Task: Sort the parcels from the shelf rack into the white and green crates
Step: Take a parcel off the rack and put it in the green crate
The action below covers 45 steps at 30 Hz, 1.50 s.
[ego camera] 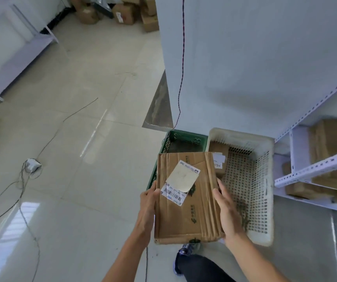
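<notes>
Tiled floor [82, 119]; both hands [186, 206] grip parcel [186, 216], long axis pointing away, over crates [265, 180].

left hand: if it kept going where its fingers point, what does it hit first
Likely the left wall of the green crate, just ahead of the left hand gripping the cardboard parcel by its edge. The hand may be higher than the rim, though; depth is unclear.

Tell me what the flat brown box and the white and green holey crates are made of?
The flat brown box looks like matte corrugated cardboard: creased, ridged, with paper labels stuck on. The white holey crate and the green holey crate look like moulded plastic, with even rows of holes; the white one seems grubby.
</notes>
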Available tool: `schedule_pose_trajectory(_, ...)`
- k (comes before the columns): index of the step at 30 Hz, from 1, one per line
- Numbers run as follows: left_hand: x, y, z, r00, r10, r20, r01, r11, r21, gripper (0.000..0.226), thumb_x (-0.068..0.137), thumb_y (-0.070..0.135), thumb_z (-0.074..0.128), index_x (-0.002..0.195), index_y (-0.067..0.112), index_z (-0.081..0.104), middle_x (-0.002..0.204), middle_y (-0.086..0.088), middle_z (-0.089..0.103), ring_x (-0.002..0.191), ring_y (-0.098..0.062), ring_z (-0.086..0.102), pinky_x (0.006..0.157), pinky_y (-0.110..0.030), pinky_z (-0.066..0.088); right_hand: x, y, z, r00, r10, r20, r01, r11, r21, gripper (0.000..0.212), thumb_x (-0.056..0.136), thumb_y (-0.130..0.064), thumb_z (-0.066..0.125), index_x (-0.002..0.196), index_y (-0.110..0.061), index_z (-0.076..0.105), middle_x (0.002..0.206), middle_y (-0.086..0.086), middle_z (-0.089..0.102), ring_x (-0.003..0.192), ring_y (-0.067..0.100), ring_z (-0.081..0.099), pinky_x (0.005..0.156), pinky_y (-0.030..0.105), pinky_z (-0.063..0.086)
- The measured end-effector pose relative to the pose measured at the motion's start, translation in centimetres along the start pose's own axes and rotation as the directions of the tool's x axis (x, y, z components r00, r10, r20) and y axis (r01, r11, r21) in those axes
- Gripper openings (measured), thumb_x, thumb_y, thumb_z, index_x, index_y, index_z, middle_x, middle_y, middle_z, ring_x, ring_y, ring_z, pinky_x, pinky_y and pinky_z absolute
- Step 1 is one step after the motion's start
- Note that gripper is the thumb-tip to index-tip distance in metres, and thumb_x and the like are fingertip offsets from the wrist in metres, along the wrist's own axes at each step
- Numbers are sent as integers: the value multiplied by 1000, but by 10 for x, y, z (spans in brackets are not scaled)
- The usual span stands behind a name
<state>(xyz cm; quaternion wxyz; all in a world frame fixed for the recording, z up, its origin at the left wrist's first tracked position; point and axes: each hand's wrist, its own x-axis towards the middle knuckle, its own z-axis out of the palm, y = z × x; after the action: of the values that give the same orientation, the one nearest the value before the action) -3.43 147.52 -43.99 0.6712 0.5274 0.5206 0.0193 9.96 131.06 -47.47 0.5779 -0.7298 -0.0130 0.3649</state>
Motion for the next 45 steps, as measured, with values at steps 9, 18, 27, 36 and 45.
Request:
schedule_pose_trajectory(9,142,42,-14,991,-13,134,-8,988,153,42,68,64,50,95,35,64,139,15,61,132,-4,54,109,-31,44,123,33,61,990,104,-91,-100,994,41,55,111,-50,42,164,-42,30,172,-14,29,154,8,29,129,45,21)
schedule_pose_trajectory(18,346,30,-6,969,-129,212,34,915,403,90,75,64,41,154,22,52,168,-5,44,155,-26,38,128,-54,30,274,102,116,954,166,-250,-155,986,61,65,98,-62,46,153,-27,45,156,-2,48,144,24,45,119,48,35)
schedule_pose_trajectory(27,582,-46,24,946,-170,276,5,859,512,71,92,60,43,140,12,64,147,-13,60,135,-32,58,117,-54,45,474,212,153,909,238,-343,-216,971,100,49,98,-45,55,147,-46,53,146,-6,46,129,11,52,116,46,38)
schedule_pose_trajectory(36,677,-80,57,961,-197,194,26,763,646,91,74,63,33,150,15,53,159,-16,46,147,-39,41,123,-58,32,569,289,159,913,335,-234,-314,941,123,62,103,-19,46,159,-46,38,152,-1,57,135,25,55,116,60,41)
schedule_pose_trajectory(45,736,-123,77,974,-168,152,-39,539,842,56,111,44,40,150,5,45,152,-22,50,142,-39,42,114,-43,33,620,330,169,889,425,-170,-404,903,145,75,95,-18,52,163,-44,32,161,1,49,146,31,45,122,63,32)
